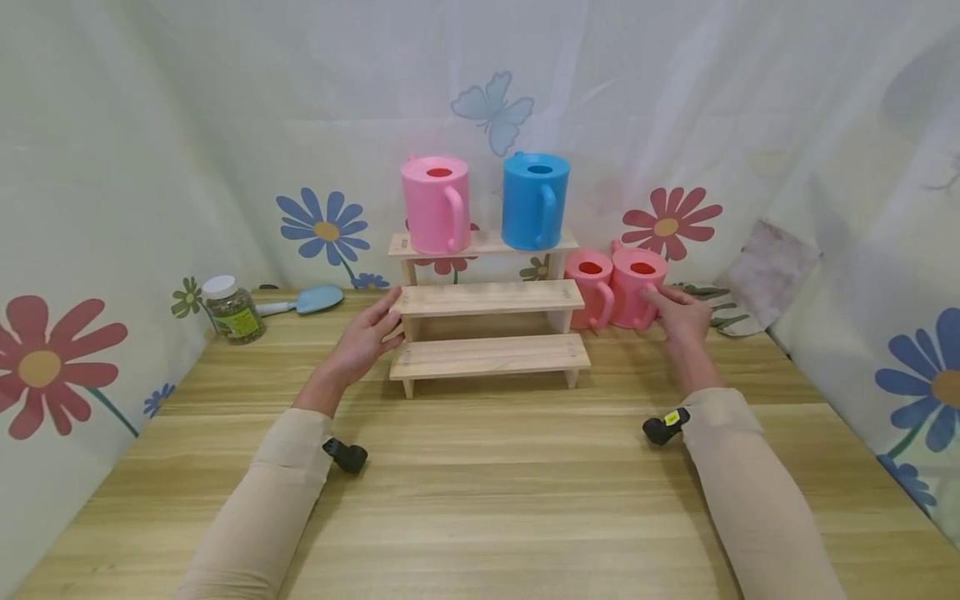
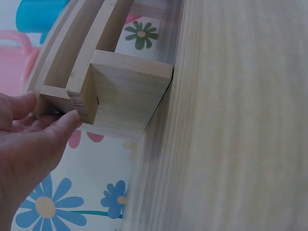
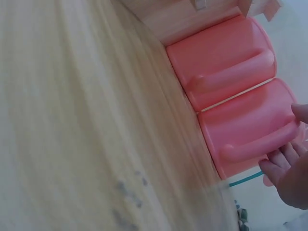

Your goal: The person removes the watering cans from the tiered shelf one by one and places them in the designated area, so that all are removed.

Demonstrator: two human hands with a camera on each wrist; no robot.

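A three-step wooden stand [image 1: 487, 297] sits on the table. My left hand [image 1: 367, 340] holds it by its left end, fingers around the middle step's edge; the left wrist view shows my fingertips [image 2: 72, 119] against the wood. On the top step stand a pink watering can [image 1: 427, 208] and a blue watering can [image 1: 525, 208]. Two more pink ones are on the table right of the stand, side by side. My right hand [image 1: 684, 321] grips the handle of the outer pink watering can [image 3: 240, 125], which is beside the inner pink watering can [image 3: 211, 62].
At the back left are a jar with a white lid [image 1: 238, 317] and a light blue trowel [image 1: 318, 299]. Patterned gloves [image 1: 726, 312] lie at the back right, partly behind my right hand. A flowered curtain [image 1: 487, 50] encloses the wooden table [image 1: 495, 500].
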